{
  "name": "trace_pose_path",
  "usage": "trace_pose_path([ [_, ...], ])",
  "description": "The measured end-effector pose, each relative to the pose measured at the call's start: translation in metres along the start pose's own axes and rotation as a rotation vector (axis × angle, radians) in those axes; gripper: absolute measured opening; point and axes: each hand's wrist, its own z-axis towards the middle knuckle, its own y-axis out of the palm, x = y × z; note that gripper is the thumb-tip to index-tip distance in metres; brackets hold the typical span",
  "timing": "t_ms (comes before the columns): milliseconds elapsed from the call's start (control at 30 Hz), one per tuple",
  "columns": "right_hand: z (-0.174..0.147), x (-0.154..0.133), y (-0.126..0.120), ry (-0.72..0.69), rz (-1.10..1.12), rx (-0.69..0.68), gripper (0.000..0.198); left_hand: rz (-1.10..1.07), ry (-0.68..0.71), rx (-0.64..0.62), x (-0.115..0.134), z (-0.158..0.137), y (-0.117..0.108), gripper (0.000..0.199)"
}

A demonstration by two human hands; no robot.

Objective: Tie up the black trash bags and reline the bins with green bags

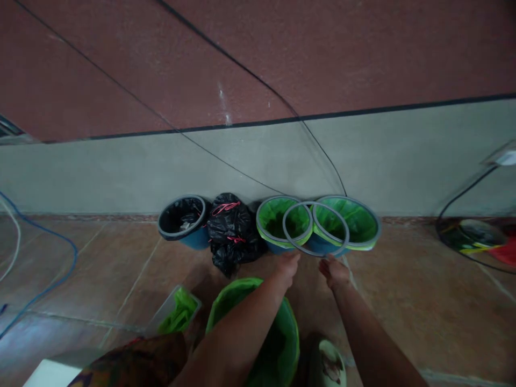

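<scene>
A thin grey bin ring (310,252) is held up in front of two lined bins, its near edge between my hands. My left hand (288,265), fingers closed, grips it at the lower left. My right hand (335,271) is closed on its lower right part. Behind the ring, a blue bin with a green liner (278,215) and a second green-lined bin (360,220) stand side by side, each with a grey rim in place. Under my left forearm sits a larger bin (293,333) with a green liner, partly hidden by the arm.
Left along the wall are a black-lined blue bin (196,236) and black rubbish bags (231,231) with red ties. A clear tub (159,317) holds green bags. A blue hose (66,274) lies at left; a black cable (451,207) and clutter (479,234) are at right.
</scene>
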Motion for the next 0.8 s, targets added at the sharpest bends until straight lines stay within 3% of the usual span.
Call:
trace_pose_path([
  [100,0.017,-0.009,0.003,0.023,0.059,-0.005,0.01,-0.071,-0.074,-0.015,0.002,0.017,0.03,0.013],
  [200,0.022,-0.014,0.003,0.018,0.112,-0.022,0.008,-0.132,-0.111,-0.031,0.007,0.026,0.043,0.012],
  [400,-0.01,-0.009,-0.005,-0.013,0.2,-0.077,0.005,-0.145,-0.06,-0.03,0.019,0.009,0.03,0.007],
  [567,-0.051,0.011,-0.021,-0.06,0.149,-0.058,0.01,-0.136,0.023,-0.054,0.021,-0.044,-0.024,0.009],
  [700,-0.079,0.021,-0.042,-0.13,0.052,-0.035,0.019,-0.097,0.054,-0.095,0.008,-0.097,-0.103,0.017],
  [800,-0.102,0.024,-0.055,-0.243,-0.27,-0.11,0.02,-0.024,0.012,-0.109,-0.014,-0.133,-0.167,0.029],
])
